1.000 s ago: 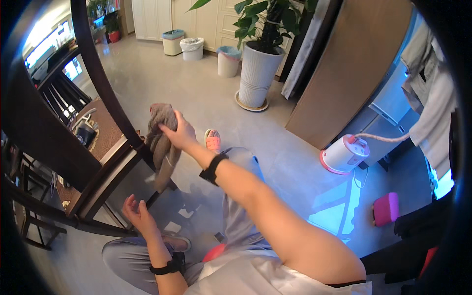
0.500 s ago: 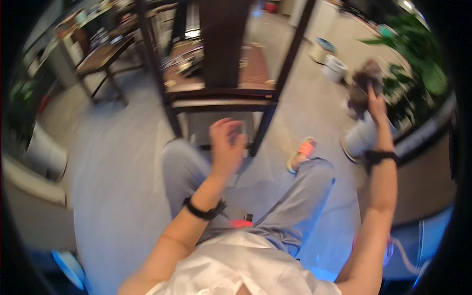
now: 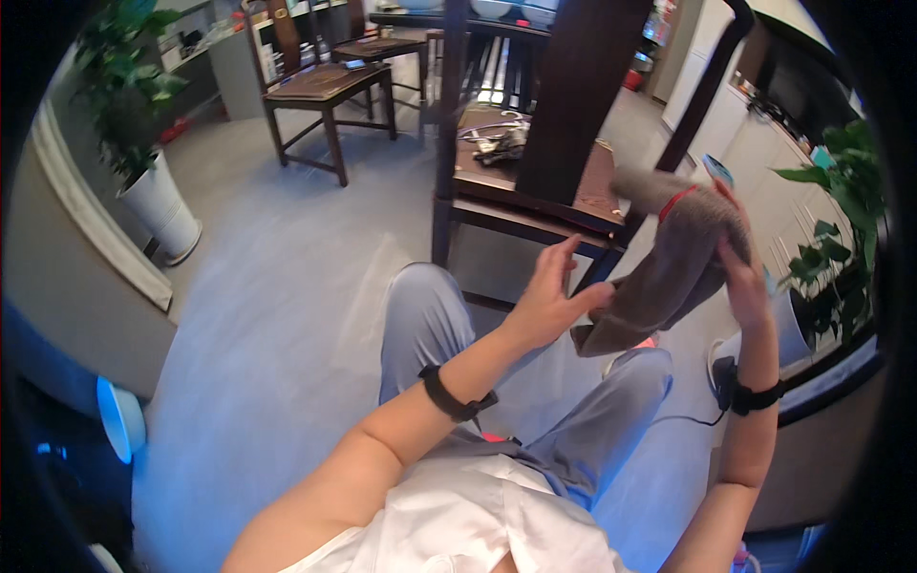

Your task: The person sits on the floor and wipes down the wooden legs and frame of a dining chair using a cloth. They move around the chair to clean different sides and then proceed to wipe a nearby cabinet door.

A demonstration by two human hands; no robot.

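Note:
In my right hand (image 3: pixel 745 272) hangs a soft grey-brown fabric piece (image 3: pixel 673 263) with a thin red stripe near its upper end. Its exact kind is not clear. The fingers of that hand are wrapped around its right side, and its lower end dangles above my knee. My left hand (image 3: pixel 552 301) is just left of the fabric, fingers apart and thumb pointing toward it, holding nothing. Whether the left thumb touches the fabric cannot be made out. Black bands circle both wrists.
Close ahead stands a dark wooden chair (image 3: pixel 540 215) with small clutter (image 3: pixel 501 143) on its seat. More chairs (image 3: pixel 325 86) stand farther left. Potted plants flank me, a white pot (image 3: pixel 162 210) at left and leaves (image 3: pixel 831 258) at right. A blue basin (image 3: pixel 119 420) sits lower left.
My right hand has brought the fabric from beside the right plant inward, in front of the chair. My left hand has moved right toward it. The view has shifted.

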